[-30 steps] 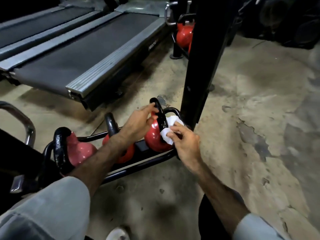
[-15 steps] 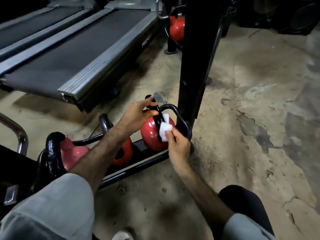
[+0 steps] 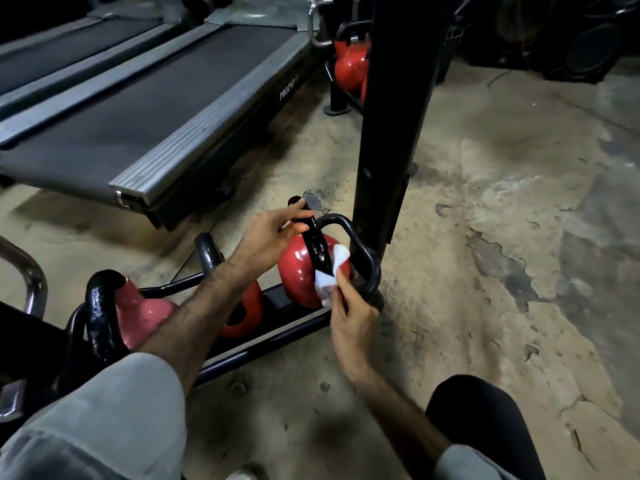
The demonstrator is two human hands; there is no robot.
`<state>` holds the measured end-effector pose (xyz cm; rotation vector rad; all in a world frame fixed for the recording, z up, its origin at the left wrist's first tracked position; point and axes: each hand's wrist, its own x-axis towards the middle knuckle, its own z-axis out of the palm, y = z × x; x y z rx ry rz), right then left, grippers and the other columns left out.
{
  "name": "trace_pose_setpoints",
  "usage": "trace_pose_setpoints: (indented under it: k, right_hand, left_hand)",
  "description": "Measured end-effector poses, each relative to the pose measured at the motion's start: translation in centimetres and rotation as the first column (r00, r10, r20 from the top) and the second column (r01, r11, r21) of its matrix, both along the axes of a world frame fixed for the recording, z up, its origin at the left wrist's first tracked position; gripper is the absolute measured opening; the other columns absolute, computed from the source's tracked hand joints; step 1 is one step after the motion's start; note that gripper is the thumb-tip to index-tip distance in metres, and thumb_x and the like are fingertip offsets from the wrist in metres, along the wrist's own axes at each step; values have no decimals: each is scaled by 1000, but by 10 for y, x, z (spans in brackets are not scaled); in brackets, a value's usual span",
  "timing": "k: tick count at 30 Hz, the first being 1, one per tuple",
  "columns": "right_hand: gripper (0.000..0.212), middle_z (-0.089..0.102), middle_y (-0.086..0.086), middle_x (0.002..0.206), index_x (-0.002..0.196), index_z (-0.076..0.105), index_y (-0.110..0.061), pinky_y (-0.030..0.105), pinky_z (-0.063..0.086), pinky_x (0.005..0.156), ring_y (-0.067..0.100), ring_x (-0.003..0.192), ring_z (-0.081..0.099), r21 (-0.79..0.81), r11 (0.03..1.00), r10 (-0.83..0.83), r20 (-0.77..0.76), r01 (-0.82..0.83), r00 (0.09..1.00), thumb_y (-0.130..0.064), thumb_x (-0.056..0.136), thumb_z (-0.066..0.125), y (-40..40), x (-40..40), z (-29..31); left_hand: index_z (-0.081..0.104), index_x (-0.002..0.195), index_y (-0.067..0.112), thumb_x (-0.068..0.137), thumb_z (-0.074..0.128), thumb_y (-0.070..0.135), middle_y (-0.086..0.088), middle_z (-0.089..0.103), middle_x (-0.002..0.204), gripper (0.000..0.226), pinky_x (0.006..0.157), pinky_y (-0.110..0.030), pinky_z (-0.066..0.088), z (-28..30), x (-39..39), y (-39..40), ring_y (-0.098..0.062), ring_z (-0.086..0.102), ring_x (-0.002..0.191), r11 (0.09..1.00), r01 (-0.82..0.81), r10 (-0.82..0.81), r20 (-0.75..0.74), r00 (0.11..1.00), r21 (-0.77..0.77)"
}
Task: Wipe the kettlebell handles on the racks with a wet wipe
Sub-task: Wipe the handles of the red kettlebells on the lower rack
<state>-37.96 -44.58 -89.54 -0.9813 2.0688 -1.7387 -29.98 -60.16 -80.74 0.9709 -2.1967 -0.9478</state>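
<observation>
A red kettlebell (image 3: 297,271) with a black handle (image 3: 317,244) sits at the right end of a low black rack (image 3: 263,344). My left hand (image 3: 268,233) grips the top of that handle. My right hand (image 3: 349,306) pinches a white wet wipe (image 3: 329,271) against the handle's lower right side. Two more kettlebells stand to the left: a red one (image 3: 242,313) partly behind my left forearm and a pink one (image 3: 145,317) with a thick black handle (image 3: 100,313).
A black upright post (image 3: 394,116) rises just right of the rack end. Treadmill decks (image 3: 145,116) lie to the left and behind. More red kettlebells (image 3: 349,64) sit on a far rack. Cracked concrete floor (image 3: 502,237) spreads to the right. My knee (image 3: 485,417) is low right.
My right hand has slid the wipe down the handle toward the kettlebell's body. My left hand has kept its grip at the handle's top.
</observation>
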Motion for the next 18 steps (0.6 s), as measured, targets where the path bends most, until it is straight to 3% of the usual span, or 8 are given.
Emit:
trace_pose_setpoints:
  k: [2,5,7,9,11,13,16,18]
  right_hand:
    - [37,73,-4,94,127,61,-16,21,57,79,-18,88,59,-21,1000,-14,-27,13,1000,-12,91,66,1,2,-5]
    - [31,69,2,117,123,65,-8,7,45,94,-9,108,55,-121,992,10,-132,-26,991,-11,92,63,-30,-5,21]
    - [29,65,3,126,121,67,-8,19,42,105,3,120,56,-148,977,112,-241,-151,964,-7,92,61,-53,-13,38]
    - [29,65,7,127,118,69,-7,34,40,109,12,124,55,-116,959,178,-460,-258,870,-2,90,61,-63,-22,38]
    - [27,64,7,128,114,70,-7,42,39,110,22,129,52,-38,926,235,-719,-375,654,-1,89,62,-55,-38,25]
    - [23,63,3,130,111,70,-11,47,34,113,29,136,43,100,869,302,-883,-484,360,-5,92,59,-39,-59,11]
    - [26,67,2,121,104,70,-12,52,30,114,33,139,38,342,779,357,-931,-526,-77,-4,96,46,-26,-81,15]
    - [36,70,3,110,102,69,-10,54,26,115,34,133,46,455,749,363,-890,-483,-275,-11,100,34,-42,-85,40]
  left_hand:
    - [67,115,18,88,63,6,2,54,135,31,111,-24,33,-2,1,-2,-4,44,127,1000,6,-6,-3,1000,-5]
    - [66,117,19,88,63,8,3,60,129,31,107,-18,36,-6,3,-6,-3,53,120,997,-12,14,25,1000,-79]
    - [65,117,19,90,60,8,1,68,116,30,87,-3,37,-5,2,-7,-5,62,103,987,-36,48,76,996,-155]
    - [65,119,18,89,55,3,0,70,110,34,83,-6,41,-5,3,-8,-8,64,98,982,-42,59,88,994,-186]
    - [62,123,17,85,52,0,-1,66,119,43,95,-20,45,-8,5,-9,-11,62,108,980,-14,31,82,996,-200]
    - [58,127,17,84,49,-4,0,59,131,49,103,-25,42,-8,7,-10,-8,54,118,979,35,-13,111,994,-199]
    - [54,131,12,85,48,-10,0,47,141,51,111,-23,31,-7,9,-12,-2,35,129,973,116,-88,142,986,-198]
    - [53,132,10,86,50,-6,-3,45,143,49,113,-23,26,-3,9,-11,-5,33,132,971,141,-111,160,981,-192]
